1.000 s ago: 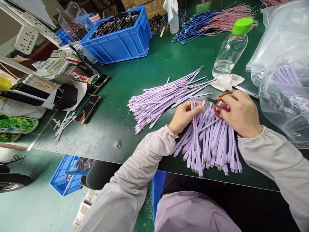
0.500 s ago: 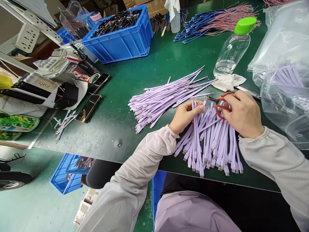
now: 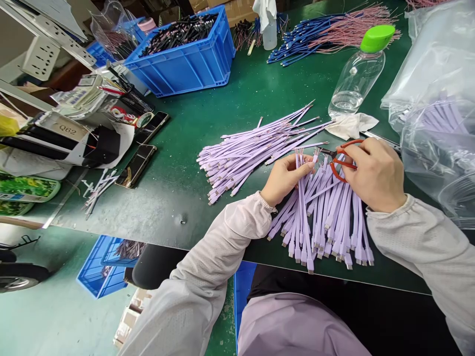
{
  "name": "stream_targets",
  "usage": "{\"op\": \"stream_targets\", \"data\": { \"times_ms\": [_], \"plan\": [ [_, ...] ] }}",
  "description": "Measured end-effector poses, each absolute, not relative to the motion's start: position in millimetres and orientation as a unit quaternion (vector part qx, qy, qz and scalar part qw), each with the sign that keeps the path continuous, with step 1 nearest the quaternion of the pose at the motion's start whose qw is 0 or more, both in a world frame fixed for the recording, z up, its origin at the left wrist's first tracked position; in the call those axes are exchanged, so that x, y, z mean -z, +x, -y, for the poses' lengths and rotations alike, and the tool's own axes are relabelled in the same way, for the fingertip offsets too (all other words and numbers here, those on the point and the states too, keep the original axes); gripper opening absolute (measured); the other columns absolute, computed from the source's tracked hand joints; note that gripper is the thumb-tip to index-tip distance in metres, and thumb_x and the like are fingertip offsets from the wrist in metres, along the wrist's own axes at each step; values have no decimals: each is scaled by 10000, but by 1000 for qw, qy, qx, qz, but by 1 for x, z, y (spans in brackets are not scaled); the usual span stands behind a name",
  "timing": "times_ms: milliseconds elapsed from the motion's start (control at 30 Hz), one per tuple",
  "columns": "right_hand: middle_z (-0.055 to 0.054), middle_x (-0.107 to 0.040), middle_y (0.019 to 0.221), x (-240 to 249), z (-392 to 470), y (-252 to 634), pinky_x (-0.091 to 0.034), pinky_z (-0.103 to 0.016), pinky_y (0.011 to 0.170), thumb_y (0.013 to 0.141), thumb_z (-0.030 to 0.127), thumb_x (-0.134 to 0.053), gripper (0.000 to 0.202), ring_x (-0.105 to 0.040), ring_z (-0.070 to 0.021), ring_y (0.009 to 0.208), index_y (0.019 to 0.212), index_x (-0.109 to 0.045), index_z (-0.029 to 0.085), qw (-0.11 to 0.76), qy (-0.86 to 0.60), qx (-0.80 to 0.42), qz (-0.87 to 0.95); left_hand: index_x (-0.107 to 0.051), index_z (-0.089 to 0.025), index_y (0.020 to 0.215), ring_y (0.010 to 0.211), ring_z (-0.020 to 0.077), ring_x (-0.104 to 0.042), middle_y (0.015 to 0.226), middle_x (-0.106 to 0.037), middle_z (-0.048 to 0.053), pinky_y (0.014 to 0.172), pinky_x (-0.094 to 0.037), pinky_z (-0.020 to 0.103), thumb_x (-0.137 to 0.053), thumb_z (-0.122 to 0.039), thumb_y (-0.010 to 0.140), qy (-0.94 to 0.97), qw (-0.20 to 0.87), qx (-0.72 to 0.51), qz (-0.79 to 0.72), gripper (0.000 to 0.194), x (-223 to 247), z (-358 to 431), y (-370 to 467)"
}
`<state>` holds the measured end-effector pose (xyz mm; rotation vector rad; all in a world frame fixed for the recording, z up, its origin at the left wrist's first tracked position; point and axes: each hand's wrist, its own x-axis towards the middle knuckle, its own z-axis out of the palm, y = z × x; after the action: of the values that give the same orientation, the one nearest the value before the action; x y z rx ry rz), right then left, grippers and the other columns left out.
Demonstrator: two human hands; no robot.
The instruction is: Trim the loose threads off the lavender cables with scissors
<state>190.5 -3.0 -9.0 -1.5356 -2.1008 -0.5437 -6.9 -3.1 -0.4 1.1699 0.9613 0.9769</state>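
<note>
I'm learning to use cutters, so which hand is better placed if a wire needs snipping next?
Probably the right hand: it grips the red-handled cutters, whose tips point toward the wire ends. The left hand is holding purple cables.

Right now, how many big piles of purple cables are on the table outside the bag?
2: the far pile beyond the left hand, the near pile between it and the right hand. Others may be hidden.
</note>
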Motion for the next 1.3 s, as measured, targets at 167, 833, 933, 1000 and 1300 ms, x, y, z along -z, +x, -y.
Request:
{"op": "stream_targets", "data": {
  "times_ms": [167,833,933,1000,1300],
  "plan": [
    [-53,-552,790,9,5,190,-369,-314,632,872,249,-507,198,-499,-207,769,950,-682,199,237,-562,204,766,-644,-151,859,603,86,-516,717,-613,6,566,-406,205,-653,-298,790,521,586,-438,-440,163,0,4,-6],
    [-30,-647,786,-2,6,174,-416,-267,609,791,318,-624,274,-539,-139,653,1005,-703,167,423,-566,-183,683,-621,-146,1068,645,95,-531,804,-632,24,649,-427,237,-725,-253,723,531,588,-396,-464,376,2,5,-5],
    [-14,-651,766,-2,6,171,-434,-265,623,756,341,-674,298,-534,-129,635,1005,-708,181,438,-582,-257,635,-620,-111,964,650,85,-525,819,-616,30,648,-419,238,-748,-247,697,498,650,-380,-430,325,0,5,-5],
    [-16,-654,773,-1,6,172,-436,-266,628,751,297,-670,243,-539,-130,635,960,-716,183,435,-597,-212,639,-623,-100,811,632,76,-497,734,-576,6,653,-403,240,-741,-271,707,509,646,-376,-427,232,0,4,-6],
    [-38,-585,771,-1,8,173,-428,-276,643,760,167,-584,211,-520,-149,654,934,-699,130,446,-519,-15,729,-575,-138,809,629,62,-451,723,-505,-20,511,-362,178,-706,-271,733,451,665,-408,-433,202,-4,3,-9]
  ]
}}
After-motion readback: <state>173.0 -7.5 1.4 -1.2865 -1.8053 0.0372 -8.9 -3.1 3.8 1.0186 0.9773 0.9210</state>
